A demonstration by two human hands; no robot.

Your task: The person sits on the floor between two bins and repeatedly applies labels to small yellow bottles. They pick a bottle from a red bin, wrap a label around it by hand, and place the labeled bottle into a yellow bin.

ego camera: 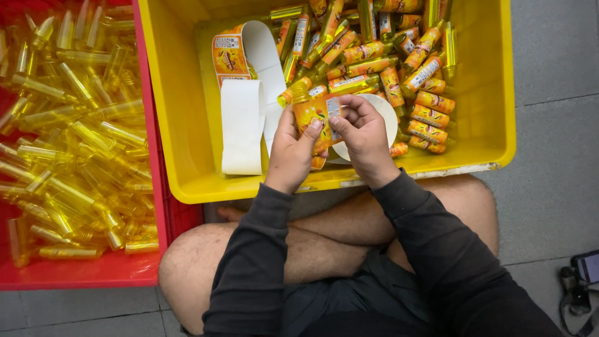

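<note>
Bare yellow crate (pixel 187 125) floor left of label strip (pixel 243 118), labelled bottles (pixel 399 68) crowding right half, bin wall ringing all

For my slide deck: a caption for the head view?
Both hands hold a small orange-labelled bottle over a yellow crate.

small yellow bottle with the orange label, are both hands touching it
Touching. The head view shows the left hand and right hand both gripping the small yellow bottle with the orange label, fingers pressed on its label.
</note>
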